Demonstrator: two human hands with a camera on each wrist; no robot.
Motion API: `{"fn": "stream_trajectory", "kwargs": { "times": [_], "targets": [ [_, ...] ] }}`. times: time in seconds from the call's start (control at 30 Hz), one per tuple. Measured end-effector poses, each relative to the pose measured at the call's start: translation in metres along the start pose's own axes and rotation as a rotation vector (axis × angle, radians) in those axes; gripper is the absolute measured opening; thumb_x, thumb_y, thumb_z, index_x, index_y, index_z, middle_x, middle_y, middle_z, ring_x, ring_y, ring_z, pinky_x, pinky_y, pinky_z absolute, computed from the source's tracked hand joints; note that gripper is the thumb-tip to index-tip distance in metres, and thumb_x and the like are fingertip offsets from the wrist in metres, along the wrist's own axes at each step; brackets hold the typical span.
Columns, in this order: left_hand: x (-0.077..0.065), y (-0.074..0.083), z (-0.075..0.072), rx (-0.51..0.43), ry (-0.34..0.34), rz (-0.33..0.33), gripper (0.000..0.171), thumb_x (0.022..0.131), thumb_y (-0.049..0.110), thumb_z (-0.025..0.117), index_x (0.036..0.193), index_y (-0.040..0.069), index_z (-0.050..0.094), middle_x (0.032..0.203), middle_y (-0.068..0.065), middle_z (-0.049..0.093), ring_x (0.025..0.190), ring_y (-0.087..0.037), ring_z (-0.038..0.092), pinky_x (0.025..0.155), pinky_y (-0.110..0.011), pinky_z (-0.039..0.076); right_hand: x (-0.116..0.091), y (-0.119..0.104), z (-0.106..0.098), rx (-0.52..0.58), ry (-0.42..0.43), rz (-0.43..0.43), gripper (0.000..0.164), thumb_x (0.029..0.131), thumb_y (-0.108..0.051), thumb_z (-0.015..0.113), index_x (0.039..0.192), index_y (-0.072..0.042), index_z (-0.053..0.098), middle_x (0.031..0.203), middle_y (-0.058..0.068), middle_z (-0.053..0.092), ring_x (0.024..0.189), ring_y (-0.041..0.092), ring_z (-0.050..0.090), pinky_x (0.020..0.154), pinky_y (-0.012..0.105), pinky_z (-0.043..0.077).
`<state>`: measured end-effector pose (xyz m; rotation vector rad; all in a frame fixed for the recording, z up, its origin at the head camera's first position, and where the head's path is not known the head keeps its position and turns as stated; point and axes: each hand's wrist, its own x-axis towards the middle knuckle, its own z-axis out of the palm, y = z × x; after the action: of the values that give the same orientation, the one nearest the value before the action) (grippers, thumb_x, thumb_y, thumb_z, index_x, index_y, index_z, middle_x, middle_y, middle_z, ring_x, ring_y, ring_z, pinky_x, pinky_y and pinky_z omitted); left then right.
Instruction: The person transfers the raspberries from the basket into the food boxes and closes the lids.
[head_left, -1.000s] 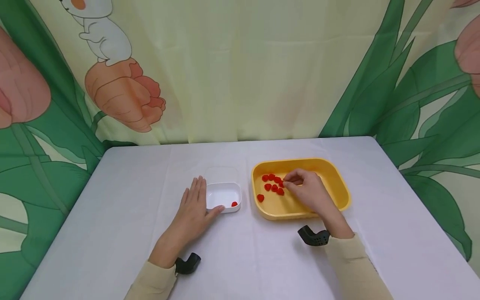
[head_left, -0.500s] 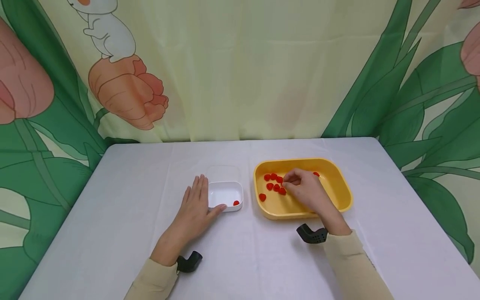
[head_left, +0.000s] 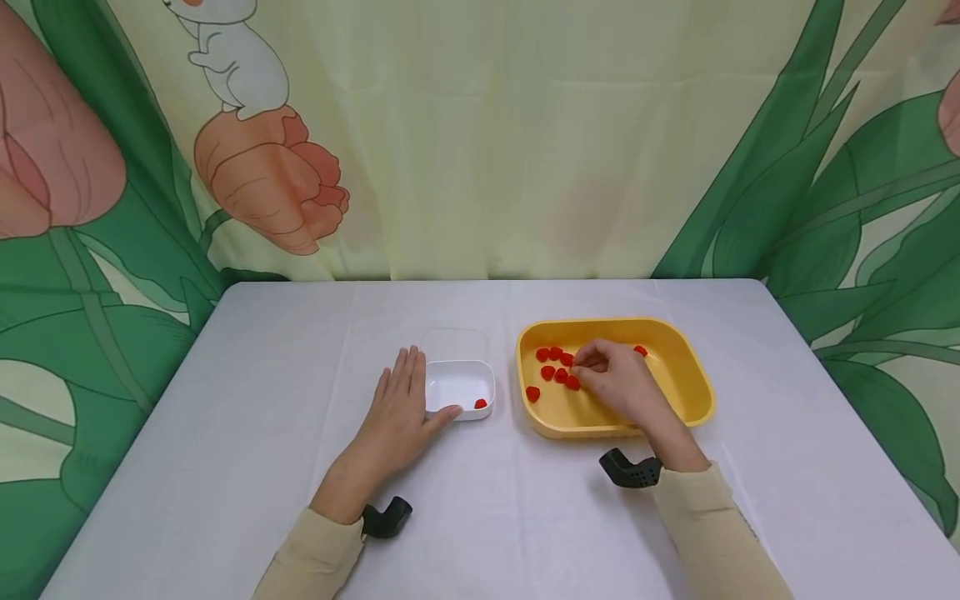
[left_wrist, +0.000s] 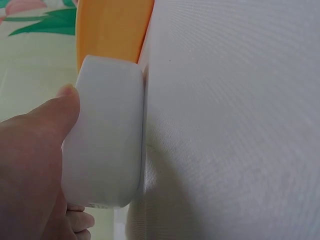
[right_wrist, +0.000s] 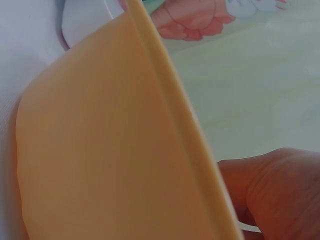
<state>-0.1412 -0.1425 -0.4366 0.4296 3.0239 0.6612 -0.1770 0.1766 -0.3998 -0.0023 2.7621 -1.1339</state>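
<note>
My left hand (head_left: 397,408) rests with straight fingers along the left side of a small white box (head_left: 442,375); its thumb lies at the front rim. The left wrist view shows the thumb against the white wall (left_wrist: 105,135). One small red berry-like piece (head_left: 481,403) lies in the box's front right corner. Over the yellow tray (head_left: 693,387), my right hand (head_left: 618,379) has its thumb and fingers brought together, pinching a red piece that they mostly hide. Several similar red pieces (head_left: 547,373) lie left of the fingertips. In the right wrist view the tray wall (right_wrist: 110,140) covers the fingertips.
A faint clear lid (head_left: 455,340) stands behind the white box. Another red piece (head_left: 640,351) lies in the tray beyond the right hand. A white cloth (head_left: 480,517) covers the table, and a printed curtain (head_left: 525,150) hangs at its back edge.
The head view has shifted a little, so everything sits farther right. A red piece beyond the right hand has come into sight. Both hands keep nearly the same places and poses.
</note>
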Motion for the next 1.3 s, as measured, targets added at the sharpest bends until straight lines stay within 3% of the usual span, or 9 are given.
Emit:
{"fn": "stream_trajectory", "kwargs": {
  "times": [0.77,1.3],
  "targets": [
    [0.001,-0.002,-0.001,0.006,0.009,-0.002,0.101,0.093,0.058,0.057,0.155,-0.008,0.012,0.164,-0.025,0.014,0.154,-0.037,0.008,0.123,-0.058,0.012,0.003,0.001,0.002,-0.008,-0.048,0.007,0.017,0.094,-0.013,0.065,0.109,-0.005,0.066,0.105,0.011,0.068,0.094,0.024,0.061,0.087,0.035,0.056],
    [0.001,-0.001,0.0,0.002,0.009,0.007,0.1,0.094,0.057,0.057,0.155,-0.009,0.013,0.163,-0.026,0.014,0.154,-0.038,0.008,0.123,-0.058,0.012,0.008,-0.006,0.016,-0.098,-0.03,-0.062,0.016,0.087,0.001,0.067,0.103,-0.004,0.067,0.099,0.01,0.069,0.087,0.023,0.061,0.085,0.037,0.058]
  ]
}}
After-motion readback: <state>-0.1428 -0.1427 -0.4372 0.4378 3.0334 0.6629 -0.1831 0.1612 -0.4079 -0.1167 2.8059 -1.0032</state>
